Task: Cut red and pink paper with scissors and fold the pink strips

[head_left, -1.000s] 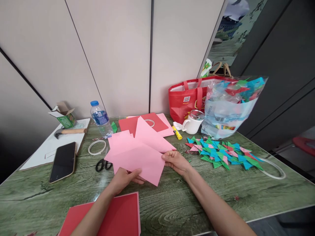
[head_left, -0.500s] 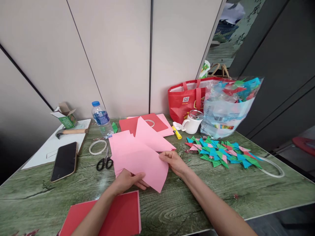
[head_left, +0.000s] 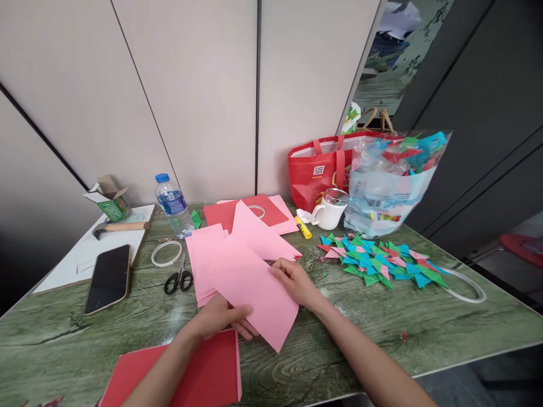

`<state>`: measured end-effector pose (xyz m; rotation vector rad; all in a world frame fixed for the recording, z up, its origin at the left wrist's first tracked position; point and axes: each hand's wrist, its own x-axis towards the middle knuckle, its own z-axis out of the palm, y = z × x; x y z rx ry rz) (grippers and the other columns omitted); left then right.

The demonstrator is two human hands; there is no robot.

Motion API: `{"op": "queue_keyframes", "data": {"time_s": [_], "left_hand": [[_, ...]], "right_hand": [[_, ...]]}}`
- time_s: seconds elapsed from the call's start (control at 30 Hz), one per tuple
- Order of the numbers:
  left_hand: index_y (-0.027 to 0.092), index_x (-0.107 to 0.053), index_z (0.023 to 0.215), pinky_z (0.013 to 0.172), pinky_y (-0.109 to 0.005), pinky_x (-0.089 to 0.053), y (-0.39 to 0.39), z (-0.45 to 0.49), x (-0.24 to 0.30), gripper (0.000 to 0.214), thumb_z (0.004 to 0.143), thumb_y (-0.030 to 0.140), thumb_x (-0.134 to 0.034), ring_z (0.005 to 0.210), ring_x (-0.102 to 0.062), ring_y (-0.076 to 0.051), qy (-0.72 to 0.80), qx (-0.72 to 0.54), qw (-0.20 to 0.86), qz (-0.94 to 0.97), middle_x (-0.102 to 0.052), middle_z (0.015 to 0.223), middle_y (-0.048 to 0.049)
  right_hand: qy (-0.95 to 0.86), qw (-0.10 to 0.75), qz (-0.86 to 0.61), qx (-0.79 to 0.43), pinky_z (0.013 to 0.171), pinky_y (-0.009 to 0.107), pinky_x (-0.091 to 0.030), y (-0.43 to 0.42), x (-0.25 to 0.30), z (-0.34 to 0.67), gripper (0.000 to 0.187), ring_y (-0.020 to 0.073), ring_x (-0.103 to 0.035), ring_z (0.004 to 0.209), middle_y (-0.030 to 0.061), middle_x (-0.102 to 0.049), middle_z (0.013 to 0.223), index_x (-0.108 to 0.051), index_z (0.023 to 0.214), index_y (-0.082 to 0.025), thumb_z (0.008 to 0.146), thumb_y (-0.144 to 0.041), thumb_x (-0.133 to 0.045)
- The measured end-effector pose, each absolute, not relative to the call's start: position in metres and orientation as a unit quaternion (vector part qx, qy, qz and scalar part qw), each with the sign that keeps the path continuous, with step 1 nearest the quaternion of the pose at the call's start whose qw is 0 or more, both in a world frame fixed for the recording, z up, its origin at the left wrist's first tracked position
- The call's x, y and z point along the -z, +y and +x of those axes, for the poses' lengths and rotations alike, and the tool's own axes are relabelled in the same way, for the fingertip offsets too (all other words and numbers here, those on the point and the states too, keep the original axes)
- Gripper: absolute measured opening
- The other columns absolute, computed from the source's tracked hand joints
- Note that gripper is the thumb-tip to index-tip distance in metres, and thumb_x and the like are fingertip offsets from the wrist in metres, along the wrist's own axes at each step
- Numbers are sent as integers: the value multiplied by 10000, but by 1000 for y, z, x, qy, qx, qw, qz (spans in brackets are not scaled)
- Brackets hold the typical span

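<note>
A sheet of pink paper [head_left: 258, 294] slants between my two hands, its lower corner toward me. My left hand [head_left: 223, 317] is closed on its lower left edge, thumb on top and fingers underneath. At the upper right edge my right hand [head_left: 294, 282] pinches it between thumb and fingers. Under and behind the sheet lie more pink sheets [head_left: 197, 251], and a pink folded-looking stack with a pointed top [head_left: 250, 226] rests beyond them. Partly beneath my left forearm is a stack of red paper [head_left: 207, 373] with pink edges.
Left are scissors [head_left: 179, 279], a white tape ring [head_left: 167, 254], a phone [head_left: 108, 278], a hammer [head_left: 123, 226] and a water bottle [head_left: 173, 206]. Right are folded paper pieces [head_left: 377, 260], a white mug [head_left: 330, 212], a glue stick [head_left: 302, 228], a red bag [head_left: 311, 178] and a plastic bag [head_left: 386, 198].
The pink sheet has moved toward me and slightly right, off the sheets behind it. My hands have shifted a little with it, both still holding it.
</note>
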<state>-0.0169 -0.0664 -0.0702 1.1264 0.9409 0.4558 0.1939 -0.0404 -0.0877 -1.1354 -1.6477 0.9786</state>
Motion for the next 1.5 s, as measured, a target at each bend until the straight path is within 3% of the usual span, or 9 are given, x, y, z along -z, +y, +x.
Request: {"op": "queue_keyframes", "data": {"time_s": [0.3, 0.57, 0.7, 0.8, 0.93, 1.03, 1.23, 1.37, 1.5], "left_hand": [[133, -619, 862, 520, -319, -520, -66, -26, 71, 305, 673, 362, -689, 560, -670, -227, 354, -102, 766, 527, -720, 691, -91], [139, -504, 1007, 485, -308, -506, -62, -28, 75, 432, 674, 334, -698, 527, -661, -219, 359, -103, 773, 513, -716, 725, -105], [146, -481, 1063, 479, -286, -508, -62, -30, 75, 492, 671, 338, -708, 635, -677, -243, 337, -119, 775, 521, -711, 813, -123], [147, -496, 1064, 455, -293, -517, -60, -28, 76, 547, 646, 431, -707, 647, -672, -249, 354, -215, 755, 509, -703, 808, -103], [104, -575, 749, 393, -293, -497, -55, -24, 77, 441, 683, 537, -621, 447, -608, -194, 428, -335, 701, 462, -638, 543, -56], [105, -564, 596, 373, -257, -457, -52, -22, 76, 446, 678, 540, -622, 398, -564, -160, 456, -377, 685, 424, -605, 483, -54], [98, -604, 652, 442, -214, -420, -51, -23, 77, 393, 675, 488, -653, 481, -542, -123, 459, -414, 667, 416, -627, 547, -41], [100, -609, 644, 490, -227, -415, -51, -23, 82, 383, 717, 477, -614, 518, -542, -130, 452, -404, 662, 442, -633, 575, -45], [107, -610, 657, 494, -237, -406, -51, -22, 85, 358, 743, 454, -595, 512, -529, -129, 443, -409, 658, 451, -630, 583, -42]], "right_hand": [[-569, 388, -377, -620, 504, 217, -339, -41, 85, 194, 375, 90, -476, 521, -24, -575, 646, -601, 843, -157, 658, -477, -666], [-471, 427, -384, -669, 442, 203, -304, -42, 94, 186, 369, 63, -437, 417, -41, -562, 514, -554, 610, -152, 589, -479, -725], [-472, 421, -396, -666, 438, 202, -280, -43, 95, 184, 386, 57, -406, 409, -48, -535, 491, -544, 584, -148, 591, -491, -720], [-476, 413, -395, -668, 448, 206, -286, -43, 96, 184, 390, 60, -410, 416, -44, -541, 499, -548, 585, -145, 596, -497, -716], [-485, 402, -395, -669, 441, 204, -263, -43, 99, 186, 386, 60, -400, 416, -41, -533, 503, -550, 589, -143, 609, -494, -709], [-500, 387, -399, -664, 434, 203, -228, -43, 100, 187, 399, 53, -363, 408, -50, -498, 486, -538, 579, -144, 610, -506, -703], [-550, 365, -392, -641, 448, 210, -207, -43, 99, 184, 427, 55, -316, 441, -63, -429, 514, -484, 591, -160, 665, -555, -629], [-607, 389, -436, -538, 443, 226, -168, -43, 100, 178, 455, 66, -240, 465, -68, -309, 515, -383, 547, -183, 763, -569, -494], [-639, 427, -460, -445, 479, 233, -208, -45, 103, 174, 418, 84, -271, 518, -52, -299, 545, -373, 544, -186, 805, -503, -452]]}}
